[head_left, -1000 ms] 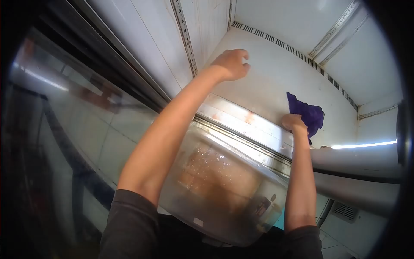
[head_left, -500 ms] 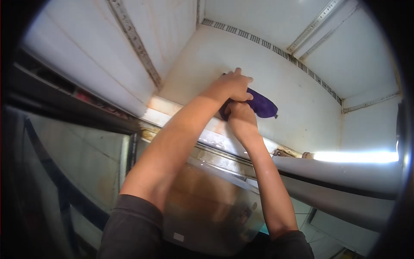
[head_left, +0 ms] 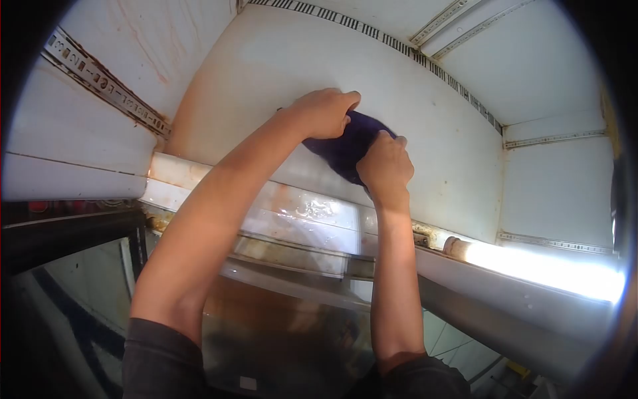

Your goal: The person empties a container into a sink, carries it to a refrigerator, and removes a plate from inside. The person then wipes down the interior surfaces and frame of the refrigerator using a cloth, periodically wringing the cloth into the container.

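Observation:
A dark purple cloth (head_left: 349,147) is stretched between my two hands, just above the white floor of a cabinet (head_left: 425,176). My left hand (head_left: 327,113) grips the cloth's left end, its fingers curled round the fabric. At the cloth's right end, my right hand (head_left: 385,163) is closed on it, with the back of the hand facing up. Part of the fabric is hidden behind my fingers.
A wet metal ledge (head_left: 319,211) runs along the cabinet's front. Below it lies a translucent container (head_left: 266,326). A bright light tube (head_left: 531,265) is at the right. Slotted rails (head_left: 106,86) line the stained walls. A dark-framed glass door (head_left: 73,286) stands lower left.
My left hand has gone from empty to gripping the cloth. The right hand brought the cloth leftward to it, and the hands have since moved apart, spreading it. The view has shifted.

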`<action>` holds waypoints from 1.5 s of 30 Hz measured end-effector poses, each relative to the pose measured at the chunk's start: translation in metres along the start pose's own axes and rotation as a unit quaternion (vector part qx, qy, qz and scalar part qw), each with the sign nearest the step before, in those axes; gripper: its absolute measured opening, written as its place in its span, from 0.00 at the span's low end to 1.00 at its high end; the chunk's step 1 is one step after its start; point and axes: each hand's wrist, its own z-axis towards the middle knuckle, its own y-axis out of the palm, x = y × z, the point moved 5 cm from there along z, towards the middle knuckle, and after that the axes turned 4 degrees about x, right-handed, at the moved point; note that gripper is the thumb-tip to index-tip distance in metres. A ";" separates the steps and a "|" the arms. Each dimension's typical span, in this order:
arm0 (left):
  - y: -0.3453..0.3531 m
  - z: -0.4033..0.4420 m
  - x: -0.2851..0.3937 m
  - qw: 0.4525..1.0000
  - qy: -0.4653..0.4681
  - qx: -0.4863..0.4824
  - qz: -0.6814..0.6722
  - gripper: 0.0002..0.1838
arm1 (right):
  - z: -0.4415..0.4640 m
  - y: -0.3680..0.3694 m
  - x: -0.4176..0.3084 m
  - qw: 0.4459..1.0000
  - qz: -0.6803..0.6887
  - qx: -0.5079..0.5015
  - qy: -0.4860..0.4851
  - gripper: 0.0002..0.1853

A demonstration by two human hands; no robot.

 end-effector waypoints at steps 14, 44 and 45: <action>-0.072 0.028 -0.072 0.920 0.087 0.201 0.326 0.10 | 0.058 0.025 -0.055 0.961 0.195 0.142 -0.131 0.17; -0.120 -0.104 -0.106 0.905 -0.078 0.023 0.418 0.09 | 0.037 0.021 -0.107 0.922 0.208 0.091 -0.315 0.14; -0.121 -0.112 -0.099 0.907 -0.088 0.004 0.413 0.08 | 0.031 0.020 -0.104 0.927 0.208 0.079 -0.303 0.14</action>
